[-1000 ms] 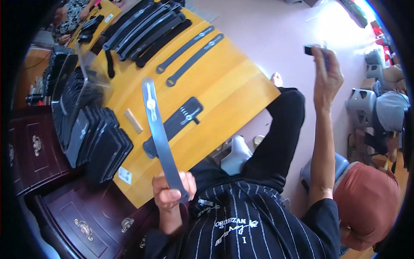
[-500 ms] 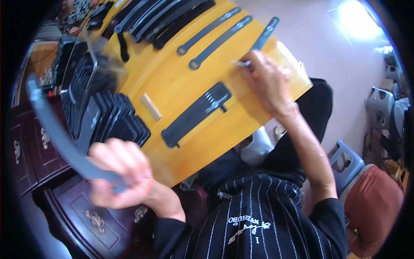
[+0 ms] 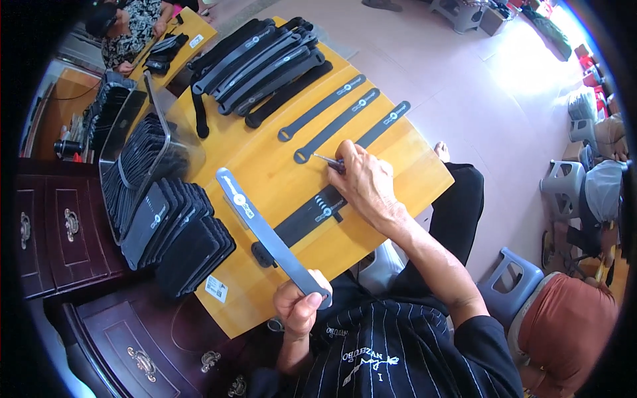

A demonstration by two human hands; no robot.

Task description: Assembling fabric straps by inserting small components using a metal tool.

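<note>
My left hand (image 3: 302, 305) is closed on the slotted end of a grey strap (image 3: 265, 235), which slants up over the table's near left part. My right hand (image 3: 371, 186) grips a small tool (image 3: 337, 164) with a dark handle and a thin metal tip; its exact kind is unclear. The tip is near the slotted end of the middle strap (image 3: 338, 126), one of three laid side by side. Another strap (image 3: 322, 107) lies left of it, and a third strap (image 3: 388, 125) passes partly behind my right hand. Under that hand, a flat black piece (image 3: 302, 222) is partly covered.
A pile of dark straps (image 3: 259, 63) lies at the table's far end. Left of the table (image 3: 424, 166) are a clear bin (image 3: 149, 86) of black pieces and stacked black pads (image 3: 179, 225), above dark wooden drawers (image 3: 70, 225). A person (image 3: 136, 33) sits at the far left.
My left hand has swung right, bringing the strap from beside the drawers to over the table. My right hand has moved left and nearer, still gripping the tool. The view has shifted.
</note>
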